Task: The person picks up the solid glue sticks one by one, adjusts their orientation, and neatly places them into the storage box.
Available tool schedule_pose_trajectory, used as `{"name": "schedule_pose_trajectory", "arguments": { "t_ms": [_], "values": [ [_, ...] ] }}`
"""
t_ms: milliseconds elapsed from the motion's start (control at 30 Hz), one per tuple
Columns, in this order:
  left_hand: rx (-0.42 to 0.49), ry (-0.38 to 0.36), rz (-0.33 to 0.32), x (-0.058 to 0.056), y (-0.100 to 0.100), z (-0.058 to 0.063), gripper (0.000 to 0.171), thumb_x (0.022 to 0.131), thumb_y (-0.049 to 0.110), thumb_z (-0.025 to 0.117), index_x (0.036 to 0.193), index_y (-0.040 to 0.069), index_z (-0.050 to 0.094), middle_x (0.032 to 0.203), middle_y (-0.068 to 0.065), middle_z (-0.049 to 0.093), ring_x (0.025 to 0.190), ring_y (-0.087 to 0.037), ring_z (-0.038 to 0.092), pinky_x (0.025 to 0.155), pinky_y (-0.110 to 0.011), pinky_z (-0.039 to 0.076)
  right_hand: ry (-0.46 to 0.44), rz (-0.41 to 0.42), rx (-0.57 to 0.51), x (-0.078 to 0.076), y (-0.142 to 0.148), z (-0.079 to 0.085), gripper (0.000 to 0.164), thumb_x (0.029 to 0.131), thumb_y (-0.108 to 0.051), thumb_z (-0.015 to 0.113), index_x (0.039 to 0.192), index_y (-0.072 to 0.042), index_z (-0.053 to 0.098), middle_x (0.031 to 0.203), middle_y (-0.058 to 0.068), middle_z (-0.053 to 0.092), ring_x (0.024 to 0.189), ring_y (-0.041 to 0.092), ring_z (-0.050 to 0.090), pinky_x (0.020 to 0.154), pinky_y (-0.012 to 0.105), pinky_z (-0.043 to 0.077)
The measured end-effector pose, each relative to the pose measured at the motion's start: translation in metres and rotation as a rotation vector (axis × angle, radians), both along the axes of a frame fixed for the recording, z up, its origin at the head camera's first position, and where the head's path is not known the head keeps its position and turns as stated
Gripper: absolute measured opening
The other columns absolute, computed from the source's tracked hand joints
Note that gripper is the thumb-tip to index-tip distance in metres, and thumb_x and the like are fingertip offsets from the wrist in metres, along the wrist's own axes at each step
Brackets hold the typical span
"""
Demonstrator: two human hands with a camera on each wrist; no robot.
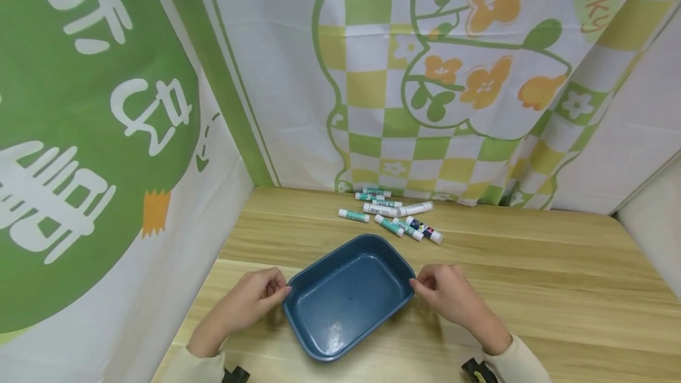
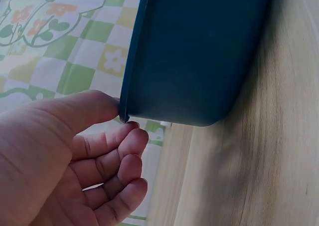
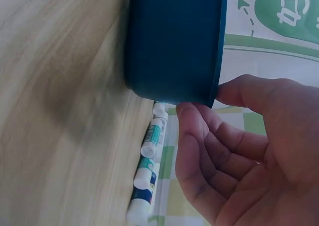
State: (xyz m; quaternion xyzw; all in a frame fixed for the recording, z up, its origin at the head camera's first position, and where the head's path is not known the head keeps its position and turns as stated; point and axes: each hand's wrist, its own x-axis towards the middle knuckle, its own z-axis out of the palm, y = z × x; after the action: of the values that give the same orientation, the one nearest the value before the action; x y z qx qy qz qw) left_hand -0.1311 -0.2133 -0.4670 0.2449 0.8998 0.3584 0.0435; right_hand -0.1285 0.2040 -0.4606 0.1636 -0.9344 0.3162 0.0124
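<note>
A dark blue rectangular plastic tray (image 1: 346, 300) with rounded corners sits at an angle on the table, its inside bare. At its left end, my left hand (image 1: 254, 299) pinches the rim between thumb and fingers; the left wrist view shows that hand (image 2: 75, 156) with the thumb at the rim and fingertips just under it. My right hand (image 1: 452, 294) pinches the opposite rim. In the right wrist view the right hand (image 3: 249, 146) has its thumb on the outer edge and curled fingers beneath. Whether the tray's base touches the wood cannot be told.
Several glue sticks, among them a dark blue-labelled one (image 1: 424, 230) and a green-labelled one (image 1: 353, 216), lie loosely grouped behind the tray. The wooden table (image 1: 532, 265) runs back to a checked, flowered curtain (image 1: 367, 93). A green-and-white cloth (image 1: 106, 194) hangs along the left.
</note>
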Motion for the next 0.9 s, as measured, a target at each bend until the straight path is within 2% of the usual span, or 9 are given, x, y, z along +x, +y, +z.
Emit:
{"name": "schedule_pose_trajectory", "arguments": {
  "t_ms": [333,567,667,767,900],
  "values": [
    [0.004,-0.04,0.017,0.006,-0.003,0.0,0.016,0.102,0.02,0.069,0.088,0.013,0.065,0.074,0.009,0.061,0.067,0.001,0.053,0.06,-0.019,0.051,-0.037,-0.023,-0.018,-0.018,-0.008,0.0,0.018,0.096,-0.014,0.073,0.079,-0.011,0.074,0.067,-0.007,0.067,0.057,0.002,0.053,0.055,0.02,0.048],
    [0.01,-0.046,0.026,0.012,-0.003,0.001,0.016,0.101,0.018,0.069,0.086,0.013,0.064,0.072,0.01,0.059,0.064,0.002,0.051,0.058,-0.019,0.05,-0.047,-0.005,-0.002,-0.043,-0.017,0.003,0.018,0.097,-0.012,0.07,0.08,-0.01,0.076,0.066,-0.005,0.067,0.056,0.005,0.055,0.056,0.023,0.049],
    [0.009,-0.047,0.034,0.013,-0.004,0.001,0.018,0.1,0.018,0.068,0.084,0.014,0.064,0.071,0.011,0.058,0.063,0.003,0.05,0.057,-0.019,0.048,-0.023,0.017,0.0,-0.053,-0.022,0.004,0.018,0.096,-0.01,0.069,0.079,-0.009,0.076,0.066,-0.005,0.068,0.057,0.005,0.055,0.058,0.023,0.05],
    [0.011,-0.051,0.043,0.014,-0.005,0.001,0.019,0.1,0.018,0.068,0.082,0.014,0.064,0.071,0.011,0.059,0.063,0.003,0.05,0.057,-0.019,0.048,0.004,0.032,0.006,-0.062,-0.028,0.004,0.024,0.096,-0.009,0.068,0.072,-0.01,0.071,0.061,-0.006,0.062,0.054,0.004,0.048,0.057,0.022,0.045],
    [0.017,-0.055,0.048,0.015,-0.007,0.001,0.019,0.101,0.017,0.067,0.082,0.013,0.065,0.072,0.011,0.061,0.064,0.003,0.051,0.059,-0.019,0.049,-0.006,0.04,-0.014,-0.073,-0.036,0.004,0.031,0.099,-0.011,0.065,0.068,-0.01,0.068,0.055,-0.007,0.051,0.05,0.005,0.038,0.054,0.022,0.037]
  ]
}}
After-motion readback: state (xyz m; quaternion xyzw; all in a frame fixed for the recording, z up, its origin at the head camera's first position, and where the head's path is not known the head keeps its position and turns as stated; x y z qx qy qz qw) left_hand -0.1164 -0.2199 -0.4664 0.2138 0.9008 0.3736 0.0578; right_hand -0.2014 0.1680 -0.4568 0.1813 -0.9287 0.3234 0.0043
